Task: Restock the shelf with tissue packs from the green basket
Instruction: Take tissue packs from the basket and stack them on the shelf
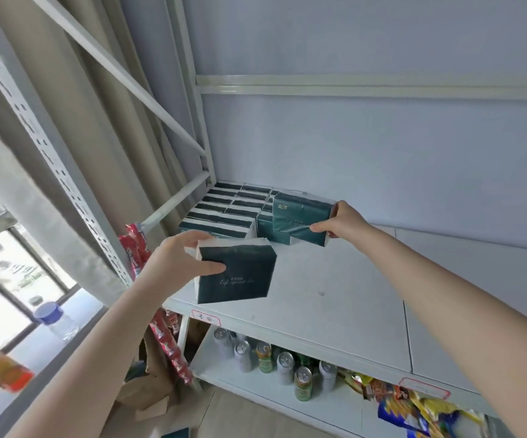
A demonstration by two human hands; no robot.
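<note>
Left hand (176, 260) clamped on tissue pack (236, 273), thumb across face, over shelf (334, 295) front edge. Right hand (342, 222) pinches second tissue pack (301, 216) by end, at 1 o'clock, above stocked rows (221, 213) in 11 o'clock corner. Risk: slick wrap slips from end pinch, knocks rows. Green basket unseen.

glossy plastic-wrapped tissue packs (216, 213)

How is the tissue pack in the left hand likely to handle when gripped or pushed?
Probably light: the left hand holds the tissue pack by one end. Its smooth film wrap may be slippery. It is flat-sided, so it should slide rather than roll.
</note>
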